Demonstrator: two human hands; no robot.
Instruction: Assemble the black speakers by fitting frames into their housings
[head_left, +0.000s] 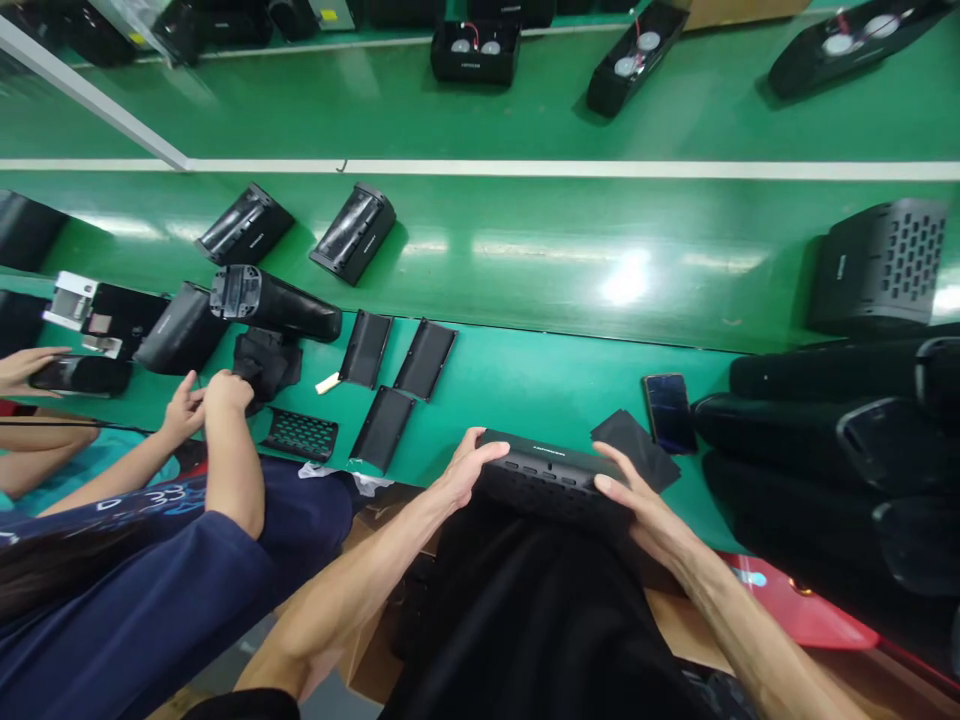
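Black casing [553, 470] blends into dark clothing [536, 620] below.

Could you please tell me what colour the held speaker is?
The speaker is black, as shown best in the head view.

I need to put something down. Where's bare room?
On the table, between the panels and the phone. Behind it, the green strip is bare between the paired speakers and the holed one. It's crowded around the neighbour's hands and right of the phone.
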